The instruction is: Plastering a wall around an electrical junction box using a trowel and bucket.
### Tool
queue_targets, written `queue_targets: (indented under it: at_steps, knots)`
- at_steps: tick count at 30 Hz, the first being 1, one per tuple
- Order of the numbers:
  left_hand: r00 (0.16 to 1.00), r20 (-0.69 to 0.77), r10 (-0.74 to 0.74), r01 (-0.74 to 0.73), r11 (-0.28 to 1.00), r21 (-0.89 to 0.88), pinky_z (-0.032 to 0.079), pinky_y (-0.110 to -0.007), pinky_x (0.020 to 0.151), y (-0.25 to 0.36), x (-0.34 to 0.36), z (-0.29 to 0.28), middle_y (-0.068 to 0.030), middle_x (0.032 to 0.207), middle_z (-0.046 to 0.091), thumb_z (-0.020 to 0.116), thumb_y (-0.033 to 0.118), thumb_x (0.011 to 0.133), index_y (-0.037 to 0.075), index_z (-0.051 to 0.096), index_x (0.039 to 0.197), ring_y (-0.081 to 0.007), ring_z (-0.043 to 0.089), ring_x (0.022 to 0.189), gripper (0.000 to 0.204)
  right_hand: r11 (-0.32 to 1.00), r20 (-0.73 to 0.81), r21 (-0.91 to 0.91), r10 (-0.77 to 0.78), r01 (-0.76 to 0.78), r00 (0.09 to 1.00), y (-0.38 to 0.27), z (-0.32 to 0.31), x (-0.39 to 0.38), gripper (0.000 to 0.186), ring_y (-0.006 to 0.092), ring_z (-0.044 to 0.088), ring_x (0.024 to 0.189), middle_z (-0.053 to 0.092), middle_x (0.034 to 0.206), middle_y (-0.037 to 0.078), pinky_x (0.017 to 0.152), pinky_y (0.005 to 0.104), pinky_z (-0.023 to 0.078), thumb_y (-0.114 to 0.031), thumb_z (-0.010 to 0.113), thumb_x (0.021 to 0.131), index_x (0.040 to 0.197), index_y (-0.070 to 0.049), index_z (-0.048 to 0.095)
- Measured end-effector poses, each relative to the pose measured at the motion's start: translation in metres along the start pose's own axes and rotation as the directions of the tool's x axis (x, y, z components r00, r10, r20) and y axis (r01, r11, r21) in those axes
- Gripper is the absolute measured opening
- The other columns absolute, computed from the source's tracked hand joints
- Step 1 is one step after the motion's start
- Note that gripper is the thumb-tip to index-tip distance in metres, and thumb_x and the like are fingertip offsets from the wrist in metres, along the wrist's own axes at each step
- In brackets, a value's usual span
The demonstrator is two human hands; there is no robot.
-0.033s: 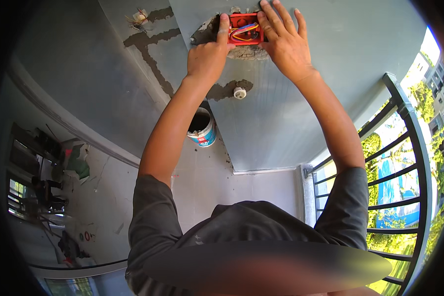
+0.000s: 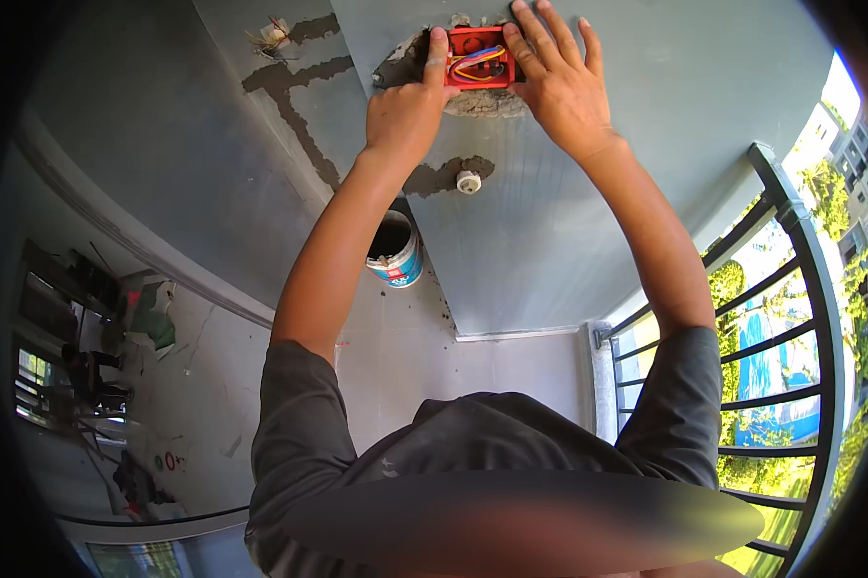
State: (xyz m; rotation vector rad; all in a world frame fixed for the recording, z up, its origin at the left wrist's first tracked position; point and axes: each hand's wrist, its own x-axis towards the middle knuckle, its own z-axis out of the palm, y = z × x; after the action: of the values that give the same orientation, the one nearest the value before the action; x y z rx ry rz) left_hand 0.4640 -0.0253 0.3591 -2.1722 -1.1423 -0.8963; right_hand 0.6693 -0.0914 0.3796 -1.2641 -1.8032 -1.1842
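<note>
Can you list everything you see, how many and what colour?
Red box: one, red, in wall hole
Box wires: several, mixed, inside it
Wall hole: one, grey, around box
Walls: several, grey, ahead and left
Patch strips: several, brown, on walls
Round fitting: one, white, below box
Loose wires: several, mixed, upper left
Bucket: one, white and blue, on floor
Railing: one, dark, right
Trees: several, green, beyond railing
Buildings: several, pale, far right
Clutter: uncountable, dark, far left
Shirt: one, dark grey, lower middle
Left hand: one, bare, box's left edge
Right hand: one, bare, box's right edge

bucket (image 2: 402, 271), dark railing (image 2: 828, 347), dark heap (image 2: 136, 477), perhaps bags
</note>
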Motion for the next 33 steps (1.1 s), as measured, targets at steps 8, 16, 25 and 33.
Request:
queue_targets:
  at_steps: [8, 16, 25, 33]
  knots:
    - [0.999, -0.045, 0.006, -0.004, 0.999, 0.034, 0.051, -0.043, 0.047, -0.002, 0.003, 0.003, -0.0134, 0.056, 0.062, 0.065, 0.044, 0.087, 0.017, 0.023, 0.152, -0.0345, 0.064, 0.053, 0.082, 0.999, 0.000, -0.023, -0.028, 0.028, 1.000, 0.003, 0.002, -0.001, 0.065, 0.0300, 0.029, 0.143, 0.033, 0.153, 0.013, 0.115, 0.0537, 0.022, -0.022, 0.066, 0.079, 0.139, -0.005, 0.047]
    - [0.997, -0.069, -0.016, 0.020, 0.997, 0.070, 0.051, -0.042, 0.048, 0.003, 0.003, 0.003, -0.0123, 0.056, 0.062, 0.067, 0.046, 0.085, 0.019, 0.028, 0.151, -0.0334, 0.064, 0.052, 0.080, 0.997, -0.060, -0.074, 0.002, -0.006, 0.998, 0.000, 0.010, -0.004, 0.065, 0.0290, 0.029, 0.142, 0.033, 0.153, 0.012, 0.115, 0.0534, 0.022, -0.023, 0.066, 0.081, 0.140, -0.005, 0.045]
    - [0.909, -0.413, 0.051, -0.174, 0.948, -0.267, 0.052, -0.035, 0.060, 0.011, 0.005, -0.008, -0.0037, 0.084, 0.066, 0.070, 0.021, 0.087, 0.016, 0.065, 0.118, -0.0253, 0.065, 0.070, 0.031, 0.999, -0.038, -0.025, 0.034, -0.035, 0.999, 0.000, 0.011, -0.004, 0.063, 0.0279, 0.030, 0.142, 0.034, 0.153, 0.010, 0.115, 0.0533, 0.022, -0.020, 0.064, 0.081, 0.140, -0.006, 0.046]
    - [0.884, -0.462, 0.072, -0.233, 0.924, -0.302, 0.054, -0.036, 0.062, 0.019, 0.021, -0.003, -0.0051, 0.088, 0.067, 0.069, 0.014, 0.086, 0.014, 0.071, 0.103, -0.0270, 0.066, 0.073, 0.017, 0.999, -0.071, 0.017, 0.045, -0.044, 0.996, 0.002, 0.013, -0.005, 0.058, 0.0280, 0.030, 0.142, 0.033, 0.153, 0.009, 0.114, 0.0535, 0.023, -0.016, 0.058, 0.084, 0.140, -0.005, 0.046]
